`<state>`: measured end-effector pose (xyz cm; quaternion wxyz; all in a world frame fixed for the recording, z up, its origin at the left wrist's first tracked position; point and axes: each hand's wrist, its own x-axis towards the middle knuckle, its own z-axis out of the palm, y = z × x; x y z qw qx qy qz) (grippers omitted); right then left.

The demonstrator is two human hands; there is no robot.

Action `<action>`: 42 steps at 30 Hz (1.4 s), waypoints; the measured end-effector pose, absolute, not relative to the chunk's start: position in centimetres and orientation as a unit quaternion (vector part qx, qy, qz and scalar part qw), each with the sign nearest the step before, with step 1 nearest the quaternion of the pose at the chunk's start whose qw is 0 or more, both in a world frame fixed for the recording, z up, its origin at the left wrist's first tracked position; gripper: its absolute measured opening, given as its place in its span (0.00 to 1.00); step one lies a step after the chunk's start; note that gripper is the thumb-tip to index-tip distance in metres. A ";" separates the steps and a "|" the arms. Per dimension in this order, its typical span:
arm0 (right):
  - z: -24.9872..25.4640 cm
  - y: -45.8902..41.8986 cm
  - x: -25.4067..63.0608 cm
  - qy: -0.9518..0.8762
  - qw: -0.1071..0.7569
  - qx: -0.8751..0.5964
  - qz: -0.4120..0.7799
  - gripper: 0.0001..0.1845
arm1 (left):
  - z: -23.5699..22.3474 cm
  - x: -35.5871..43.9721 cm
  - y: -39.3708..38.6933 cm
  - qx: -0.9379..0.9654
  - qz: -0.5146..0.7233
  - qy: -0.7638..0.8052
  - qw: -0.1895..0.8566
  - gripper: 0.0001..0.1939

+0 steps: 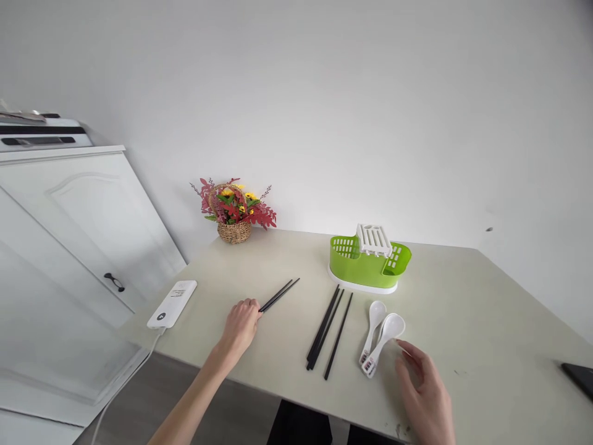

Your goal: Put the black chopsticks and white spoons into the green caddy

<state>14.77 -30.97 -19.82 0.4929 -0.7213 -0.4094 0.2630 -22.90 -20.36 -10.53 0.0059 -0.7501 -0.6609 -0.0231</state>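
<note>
My left hand (243, 322) is closed around the near ends of two black chopsticks (280, 295), whose tips point away to the right, low over the table. More black chopsticks (323, 334) lie in front of me, with a single one (339, 337) just right of them. White spoons (393, 326) rest in an overlapping cluster, handles towards me. Beside their right edge is my right hand (425, 390), thumb and forefinger apart and nothing visible between them; whether a fingertip touches the spoon is unclear. Behind stands a green utensil basket (356, 269) with a white slotted top piece (374, 240).
At the left, a white power bank (173, 304) with a cable sits near the table's edge. A wicker basket of artificial flowers (234, 232) stands by the wall. White cabinets (69, 247) flank the table (467, 309). A dark object (579, 378) lies at far right.
</note>
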 end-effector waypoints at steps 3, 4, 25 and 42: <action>-19.8 -31.0 14.7 -0.409 0.491 -0.722 0.266 0.29 | -10.6 -22.6 -20.0 -0.751 -0.024 -0.660 -0.004 0.09; -19.7 -31.0 14.6 -0.408 0.490 -0.722 0.266 0.29 | -10.6 -22.4 -19.8 -0.754 -0.025 -0.657 -0.005 0.10; -18.6 -31.6 13.6 -0.347 0.529 -0.720 0.287 0.30 | -10.2 -18.1 -18.4 -0.687 -0.427 -0.513 -0.287 0.10; -8.3 -25.6 7.5 -0.604 0.520 -0.598 0.086 0.16 | -12.7 -17.4 -20.2 -0.620 -0.519 -0.433 -0.399 0.13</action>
